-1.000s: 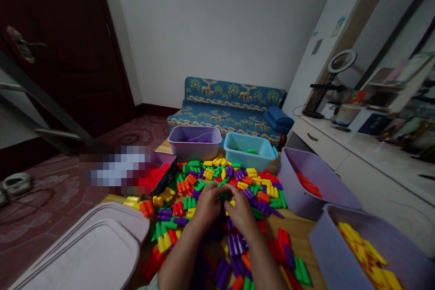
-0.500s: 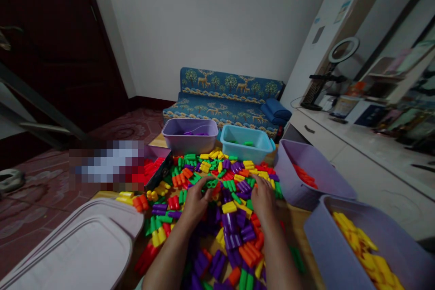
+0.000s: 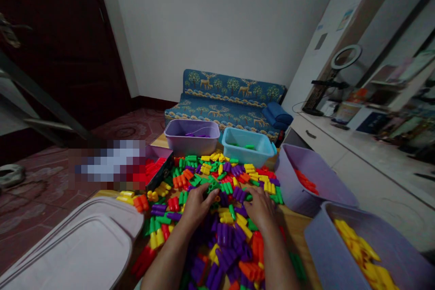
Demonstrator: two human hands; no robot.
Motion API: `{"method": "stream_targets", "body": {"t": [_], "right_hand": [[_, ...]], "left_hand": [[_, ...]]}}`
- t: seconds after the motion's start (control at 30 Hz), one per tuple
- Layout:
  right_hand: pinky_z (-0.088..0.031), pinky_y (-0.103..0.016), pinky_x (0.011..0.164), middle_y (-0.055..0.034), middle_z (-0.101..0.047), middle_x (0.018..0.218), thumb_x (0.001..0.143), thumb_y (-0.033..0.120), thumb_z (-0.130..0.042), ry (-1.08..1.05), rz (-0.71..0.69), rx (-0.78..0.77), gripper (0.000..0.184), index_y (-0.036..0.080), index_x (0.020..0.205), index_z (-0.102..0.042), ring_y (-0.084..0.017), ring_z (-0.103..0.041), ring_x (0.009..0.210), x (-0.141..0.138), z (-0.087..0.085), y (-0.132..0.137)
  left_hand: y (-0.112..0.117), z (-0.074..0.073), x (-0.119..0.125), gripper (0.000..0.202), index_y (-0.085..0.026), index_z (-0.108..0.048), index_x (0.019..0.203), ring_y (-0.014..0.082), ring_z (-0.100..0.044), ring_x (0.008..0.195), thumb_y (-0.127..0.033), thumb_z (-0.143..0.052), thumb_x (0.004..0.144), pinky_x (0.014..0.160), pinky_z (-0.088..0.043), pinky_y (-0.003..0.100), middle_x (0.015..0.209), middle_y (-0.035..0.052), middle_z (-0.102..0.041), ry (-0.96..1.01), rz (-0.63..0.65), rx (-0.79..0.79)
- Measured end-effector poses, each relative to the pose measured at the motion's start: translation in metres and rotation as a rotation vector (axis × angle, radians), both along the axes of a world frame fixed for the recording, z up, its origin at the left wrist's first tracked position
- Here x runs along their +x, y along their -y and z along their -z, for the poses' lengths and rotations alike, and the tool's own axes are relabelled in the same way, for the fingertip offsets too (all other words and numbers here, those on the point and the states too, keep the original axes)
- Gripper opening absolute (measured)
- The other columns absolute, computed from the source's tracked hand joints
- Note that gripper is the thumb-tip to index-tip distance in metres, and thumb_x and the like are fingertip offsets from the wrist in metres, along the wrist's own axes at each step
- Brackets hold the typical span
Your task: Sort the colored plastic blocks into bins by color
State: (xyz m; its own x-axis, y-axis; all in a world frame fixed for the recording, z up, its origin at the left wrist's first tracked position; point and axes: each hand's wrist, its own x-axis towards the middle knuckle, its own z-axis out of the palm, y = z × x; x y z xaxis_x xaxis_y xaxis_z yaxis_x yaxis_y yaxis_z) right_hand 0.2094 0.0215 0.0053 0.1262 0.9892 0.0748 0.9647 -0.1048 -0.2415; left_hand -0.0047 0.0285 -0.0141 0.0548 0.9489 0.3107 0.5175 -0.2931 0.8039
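My left hand (image 3: 197,204) is curled with thumb and fingers around a green tube-shaped plastic building block (image 3: 213,186); an orange piece shows just below it. On the right, my right hand (image 3: 261,206) hovers low over the heap, a bit of a green block (image 3: 249,197) showing between its thumb and forefinger. Between my forearms lie many purple blocks (image 3: 224,234), with a yellow block (image 3: 244,225) among them. Red, orange, green and yellow blocks spread around both hands. My fingers hide part of what they grip.
A purple bin (image 3: 192,142) and a light blue bin (image 3: 249,153) stand at the back. To the right are a bin with orange blocks (image 3: 299,204) and one with yellow blocks (image 3: 319,240). A box of red blocks (image 3: 166,168) and white lids (image 3: 78,253) lie left.
My right hand has drawn back and inward, its thumb and forefinger closing at a green block. My left hand stays nearly in place with its green block. Purple blocks between my arms have shifted.
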Motion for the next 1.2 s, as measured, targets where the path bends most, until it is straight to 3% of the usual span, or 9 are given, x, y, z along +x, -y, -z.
{"method": "stream_targets", "body": {"t": [0.17,0.33,0.47,0.57,0.67,0.8,0.97,1.1,1.2], "right_hand": [[-0.038,-0.036,0.092,-0.0047,-0.061,0.120,0.076,0.017,-0.060,-0.044,-0.015,0.015,0.030,0.024,0.105,-0.062,-0.024,-0.053,0.116,0.000,0.004,-0.001],[-0.039,-0.033,0.092,-0.0094,-0.060,0.124,0.073,0.018,-0.063,-0.041,-0.014,0.001,0.057,0.022,0.129,-0.052,-0.024,-0.056,0.113,0.000,0.005,-0.005],[-0.040,-0.032,0.088,-0.0086,-0.060,0.121,0.074,0.021,-0.060,-0.041,-0.026,-0.014,0.041,0.022,0.114,-0.061,-0.025,-0.055,0.113,0.000,0.003,-0.004],[-0.041,-0.030,0.080,-0.0054,-0.067,0.105,0.071,0.018,-0.062,-0.095,-0.028,-0.017,0.034,0.021,0.105,-0.060,-0.022,-0.061,0.101,-0.001,0.000,-0.002],[-0.041,-0.029,0.072,-0.0019,-0.069,0.085,0.072,0.017,-0.059,-0.157,0.003,0.024,0.024,0.022,0.095,-0.061,-0.020,-0.065,0.083,0.000,-0.005,-0.002],[-0.045,-0.030,0.072,-0.0047,-0.070,0.092,0.075,0.020,-0.055,-0.370,0.077,0.208,0.026,0.021,0.100,-0.062,-0.020,-0.065,0.080,-0.002,-0.012,-0.004],[-0.048,-0.032,0.081,-0.0111,-0.067,0.101,0.079,0.030,-0.050,-0.612,-0.066,0.375,0.024,0.016,0.097,-0.060,-0.022,-0.063,0.093,-0.026,-0.007,-0.007],[-0.046,-0.030,0.087,-0.0092,-0.066,0.108,0.082,0.026,-0.048,-0.539,-0.141,0.273,0.023,0.018,0.101,-0.058,-0.021,-0.060,0.106,-0.051,0.003,-0.011],[-0.045,-0.028,0.085,-0.0074,-0.067,0.104,0.083,0.021,-0.049,-0.394,-0.139,0.125,0.024,0.019,0.105,-0.058,-0.020,-0.062,0.103,-0.062,0.004,-0.016]], "left_hand": [[0.001,-0.004,-0.002,0.038,-0.017,-0.053,0.062,0.0155,-0.053,0.064,-0.047,-0.052,0.086,0.061,-0.037,0.025,0.064,0.0005,-0.053,-0.051,-0.051,0.091],[0.000,-0.001,-0.003,0.029,-0.016,-0.065,0.088,0.0186,-0.060,0.073,-0.043,-0.055,0.084,0.066,-0.043,0.027,0.079,0.0035,-0.066,0.061,-0.039,-0.001],[0.000,0.001,-0.001,0.033,-0.016,-0.065,0.101,0.0200,-0.063,0.080,-0.043,-0.057,0.082,0.069,-0.047,0.027,0.088,0.0043,-0.070,0.163,-0.007,-0.037],[0.000,0.000,0.000,0.035,-0.016,-0.065,0.102,0.0193,-0.064,0.078,-0.043,-0.057,0.081,0.068,-0.048,0.027,0.087,0.0035,-0.070,0.170,-0.009,-0.044],[0.002,-0.004,-0.002,0.033,-0.016,-0.064,0.105,0.0183,-0.063,0.073,-0.038,-0.055,0.082,0.066,-0.047,0.027,0.084,0.0033,-0.069,0.062,-0.085,-0.033],[0.007,-0.015,-0.008,0.038,-0.018,-0.059,0.117,0.0181,-0.062,0.069,-0.029,-0.052,0.081,0.064,-0.044,0.027,0.085,0.0044,-0.069,-0.141,-0.256,-0.028],[0.010,-0.021,-0.013,0.039,-0.020,-0.058,0.120,0.0235,-0.063,0.093,-0.025,-0.051,0.082,0.076,-0.045,0.031,0.107,0.0090,-0.067,-0.331,-0.319,-0.046],[0.007,-0.013,-0.012,0.024,-0.018,-0.066,0.098,0.0252,-0.058,0.102,-0.019,-0.054,0.077,0.087,-0.043,0.033,0.104,0.0096,-0.065,-0.425,-0.210,-0.027],[0.006,-0.008,-0.011,0.026,-0.018,-0.065,0.095,0.0254,-0.054,0.107,-0.011,-0.055,0.072,0.093,-0.040,0.035,0.112,0.0092,-0.064,-0.440,-0.141,0.032]]}}
